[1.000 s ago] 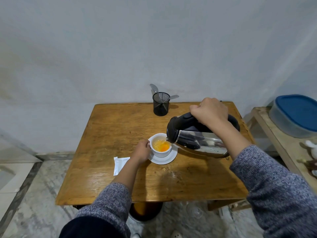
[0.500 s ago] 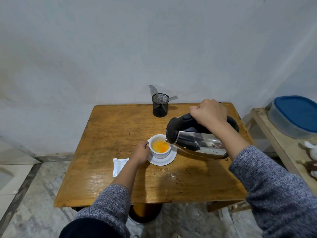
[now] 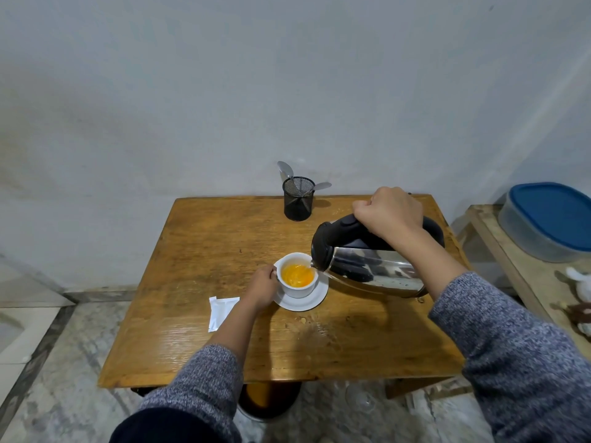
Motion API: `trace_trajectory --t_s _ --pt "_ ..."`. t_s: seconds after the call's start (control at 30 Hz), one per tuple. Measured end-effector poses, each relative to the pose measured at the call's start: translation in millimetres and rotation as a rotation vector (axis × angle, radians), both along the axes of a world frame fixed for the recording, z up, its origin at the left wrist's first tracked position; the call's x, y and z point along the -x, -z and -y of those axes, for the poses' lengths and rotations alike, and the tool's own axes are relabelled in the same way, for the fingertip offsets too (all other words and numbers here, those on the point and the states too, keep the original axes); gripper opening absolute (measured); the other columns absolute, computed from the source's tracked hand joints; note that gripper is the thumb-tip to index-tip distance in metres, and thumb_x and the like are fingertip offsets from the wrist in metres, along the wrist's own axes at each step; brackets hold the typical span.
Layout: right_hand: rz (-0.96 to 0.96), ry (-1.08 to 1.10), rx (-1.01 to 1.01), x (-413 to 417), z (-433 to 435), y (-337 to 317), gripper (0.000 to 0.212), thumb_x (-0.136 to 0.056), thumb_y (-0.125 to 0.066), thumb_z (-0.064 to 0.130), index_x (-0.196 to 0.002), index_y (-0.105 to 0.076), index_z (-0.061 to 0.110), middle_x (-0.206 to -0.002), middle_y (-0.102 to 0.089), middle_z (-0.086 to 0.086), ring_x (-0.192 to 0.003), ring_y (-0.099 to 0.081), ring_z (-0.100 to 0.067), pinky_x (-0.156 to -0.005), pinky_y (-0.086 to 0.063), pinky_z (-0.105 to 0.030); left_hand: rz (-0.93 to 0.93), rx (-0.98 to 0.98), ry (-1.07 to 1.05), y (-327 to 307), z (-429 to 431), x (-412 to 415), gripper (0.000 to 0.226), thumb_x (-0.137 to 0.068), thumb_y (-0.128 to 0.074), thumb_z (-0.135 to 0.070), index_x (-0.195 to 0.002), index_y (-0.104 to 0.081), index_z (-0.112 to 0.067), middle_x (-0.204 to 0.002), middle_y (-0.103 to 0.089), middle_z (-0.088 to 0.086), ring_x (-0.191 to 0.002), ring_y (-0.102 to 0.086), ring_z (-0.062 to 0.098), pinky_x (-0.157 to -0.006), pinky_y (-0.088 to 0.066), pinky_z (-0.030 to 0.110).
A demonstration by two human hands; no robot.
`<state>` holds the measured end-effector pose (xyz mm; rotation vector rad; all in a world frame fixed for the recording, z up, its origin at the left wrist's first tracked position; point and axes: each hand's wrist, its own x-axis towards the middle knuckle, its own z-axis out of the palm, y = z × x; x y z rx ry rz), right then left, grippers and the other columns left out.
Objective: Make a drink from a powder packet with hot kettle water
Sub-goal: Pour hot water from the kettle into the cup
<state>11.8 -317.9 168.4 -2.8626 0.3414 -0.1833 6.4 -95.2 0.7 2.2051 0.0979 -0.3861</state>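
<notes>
Wooden worktop [image 3: 198, 251] carries all items. Kettle [image 3: 374, 270], steel body with black top, is tilted well over, carried off the worktop by the right hand [image 3: 388, 212], whose grip is clamped on the black handle; spout sits at the cup rim, forward-left of that grip. Saucer [image 3: 315, 298] lies under the white cup [image 3: 295, 276], which holds orange liquid. Left hand [image 3: 263, 284] has its grip closed on the cup's left side. White powder packet [image 3: 220, 311] lies flat just left of the left wrist. Black mesh holder [image 3: 298, 199] with spoons stands beyond both grips.
</notes>
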Motion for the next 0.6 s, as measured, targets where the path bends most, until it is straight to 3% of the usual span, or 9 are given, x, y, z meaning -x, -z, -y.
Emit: trace_trajectory --t_s 0.2,0.6 --pt "0.008 -0.006 0.002 -0.9 1.3 0.9 0.032 -0.080 -0.047 0.035 -0.059 -0.052 0.012 -0.055 -0.049 -0.001 -0.056 -0.050 -0.022 -0.049 -0.032 -0.024 -0.002 0.007 -0.011 -1.4 1.8 1.1 0.029 -0.097 -0.035 -0.015 -0.115 -0.056 -0.005 -0.119 -0.060 0.019 -0.104 -0.055 0.030 -0.082 -0.042 0.034" --pt "0.010 -0.023 -0.009 -1.3 -3.9 4.1 0.035 -0.080 -0.046 0.033 -0.051 -0.043 0.015 -0.052 -0.046 -0.001 -0.049 -0.043 -0.019 -0.049 -0.030 -0.025 -0.016 0.006 -0.030 -2.9 1.9 1.7 0.030 -0.097 -0.036 -0.017 -0.116 -0.056 -0.006 -0.120 -0.059 0.017 -0.105 -0.055 0.028 -0.086 -0.043 0.035"
